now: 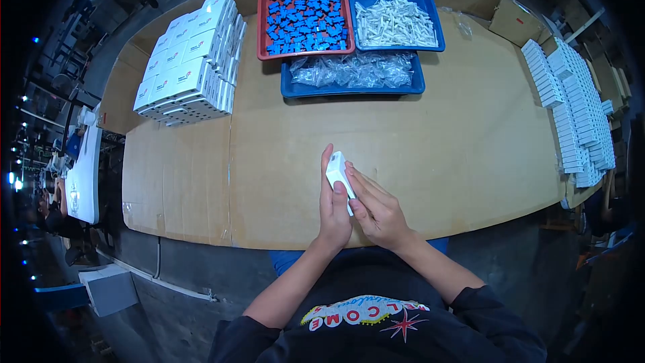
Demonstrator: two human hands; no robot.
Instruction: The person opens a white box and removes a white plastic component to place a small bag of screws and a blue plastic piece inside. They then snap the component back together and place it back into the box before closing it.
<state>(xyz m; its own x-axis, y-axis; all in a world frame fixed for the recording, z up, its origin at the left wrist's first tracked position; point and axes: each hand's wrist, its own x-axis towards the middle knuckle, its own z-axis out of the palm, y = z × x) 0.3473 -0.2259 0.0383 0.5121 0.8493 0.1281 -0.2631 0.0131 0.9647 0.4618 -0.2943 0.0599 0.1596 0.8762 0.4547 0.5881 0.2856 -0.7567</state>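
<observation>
A small white box (336,169) is held upright between both hands, just above the near edge of the cardboard-covered table (430,141). My left hand (332,210) grips it from the left, with the thumb on its face. Against the box's right side rests my right hand (377,210), fingers wrapped around its lower part. The bottom of the box is hidden by my fingers.
A red tray (265,27) of blue parts, a blue tray (430,0) of white parts and a blue tray (349,87) of clear bags stand at the far middle. A stack of white boxes (191,61) sits far left. Rows of flat white boxes (574,104) line the right edge.
</observation>
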